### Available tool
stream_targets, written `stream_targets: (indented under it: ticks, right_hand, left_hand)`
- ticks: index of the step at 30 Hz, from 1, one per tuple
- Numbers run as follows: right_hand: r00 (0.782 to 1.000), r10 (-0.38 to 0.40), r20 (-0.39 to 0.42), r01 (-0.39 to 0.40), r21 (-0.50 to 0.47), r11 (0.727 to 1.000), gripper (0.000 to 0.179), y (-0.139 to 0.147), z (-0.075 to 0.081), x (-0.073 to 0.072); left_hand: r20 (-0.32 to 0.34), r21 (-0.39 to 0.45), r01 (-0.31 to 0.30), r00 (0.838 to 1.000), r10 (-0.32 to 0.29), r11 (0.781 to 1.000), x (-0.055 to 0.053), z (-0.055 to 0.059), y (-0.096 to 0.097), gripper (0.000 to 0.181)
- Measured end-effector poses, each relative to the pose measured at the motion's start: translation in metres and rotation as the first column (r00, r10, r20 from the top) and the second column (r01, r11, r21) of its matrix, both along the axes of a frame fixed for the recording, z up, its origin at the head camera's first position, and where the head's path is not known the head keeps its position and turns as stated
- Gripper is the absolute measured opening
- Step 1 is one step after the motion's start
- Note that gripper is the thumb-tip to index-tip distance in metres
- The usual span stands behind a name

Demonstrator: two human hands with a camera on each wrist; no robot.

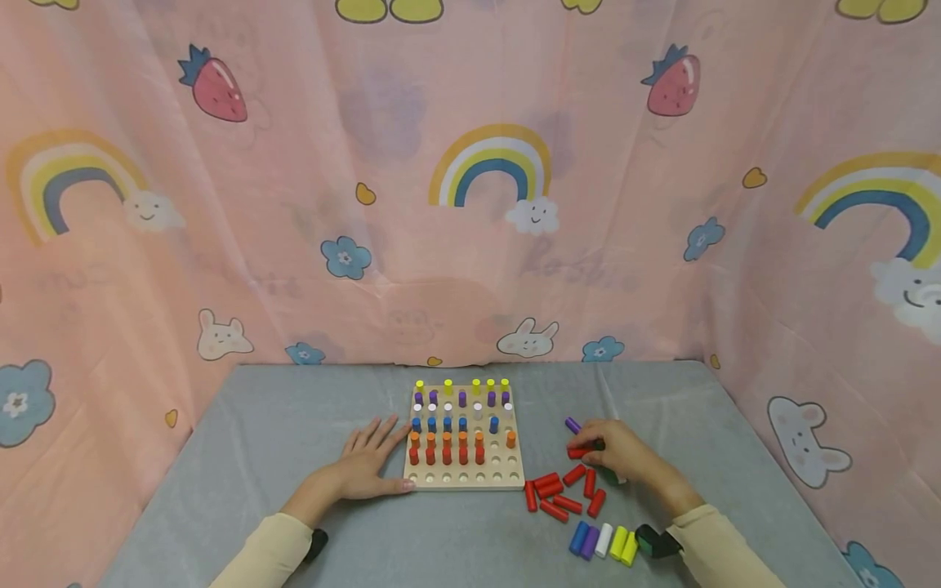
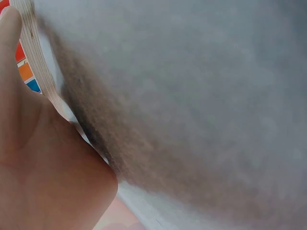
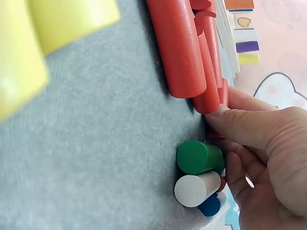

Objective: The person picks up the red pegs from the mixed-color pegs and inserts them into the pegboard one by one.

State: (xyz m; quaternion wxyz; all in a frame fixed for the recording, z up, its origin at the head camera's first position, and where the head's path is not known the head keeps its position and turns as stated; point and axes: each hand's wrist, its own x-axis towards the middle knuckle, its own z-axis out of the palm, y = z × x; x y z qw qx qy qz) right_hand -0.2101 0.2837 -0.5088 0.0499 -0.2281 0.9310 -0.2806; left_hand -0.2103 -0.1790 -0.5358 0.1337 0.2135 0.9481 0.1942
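Note:
My left hand (image 1: 363, 469) lies with its fingers spread along the left side of a wooden pegboard (image 1: 465, 487), thumb at its near corner. Rows of yellow, purple, white, blue, orange and red pegs stand upright in the board. To the right of it, my right hand (image 1: 621, 451) pinches a red peg (image 1: 577, 453) between thumb and fingers, low over the cloth. A purple peg (image 1: 573, 425) lies just beyond those fingers. In the right wrist view, a green peg (image 3: 194, 157), a white peg (image 3: 193, 189) and a blue peg (image 3: 210, 206) lie beneath the hand.
Several loose red pegs (image 1: 568, 504) are scattered by the board's near right corner. Nearer me is a row with a blue peg (image 1: 578, 536), a purple one, a white peg (image 1: 604, 540) and yellow pegs (image 1: 620, 542). Grey cloth (image 1: 309, 408) covers the table; a patterned pink curtain (image 1: 397, 302) hangs behind.

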Motion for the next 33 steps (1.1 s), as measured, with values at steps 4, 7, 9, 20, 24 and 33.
stream_targets:
  ticks: [4, 7, 9, 20, 24, 33]
  right_hand:
    - [1.000, -0.011, 0.005, 0.011, -0.004, 1.000, 0.021, -0.001, -0.001, 0.000]
    - [1.000, -0.022, 0.004, 0.022, 0.000, 1.000, 0.021, -0.001, -0.001, 0.000]
    - [1.000, -0.025, 0.001, 0.025, 0.002, 1.000, 0.021, -0.002, 0.000, 0.001]
    - [1.000, -0.024, -0.015, 0.025, 0.074, 0.997, 0.019, -0.011, 0.006, 0.001]
    - [0.999, 0.014, -0.032, -0.012, 0.074, 0.997, 0.019, -0.015, 0.005, -0.001]
    - [0.998, 0.051, -0.026, -0.050, 0.016, 0.999, 0.018, -0.037, 0.008, 0.000]
  left_hand:
    - [0.004, 0.020, 0.009, 1.000, -0.009, 1.000, 0.002, 0.005, 0.001, 0.104]
    - [0.009, 0.024, 0.013, 1.000, -0.013, 1.000, 0.004, 0.010, 0.001, 0.104]
    - [0.015, 0.022, 0.013, 1.000, -0.014, 1.000, 0.004, 0.012, 0.001, 0.104]
    - [-0.006, 0.004, -0.002, 1.000, 0.002, 1.000, 0.001, 0.004, 0.001, 0.104]
    - [0.006, -0.003, 0.002, 1.000, -0.002, 1.000, 0.001, 0.007, 0.002, 0.104]
    - [0.011, 0.001, -0.009, 1.000, 0.009, 1.000, 0.000, 0.001, 0.001, 0.102]
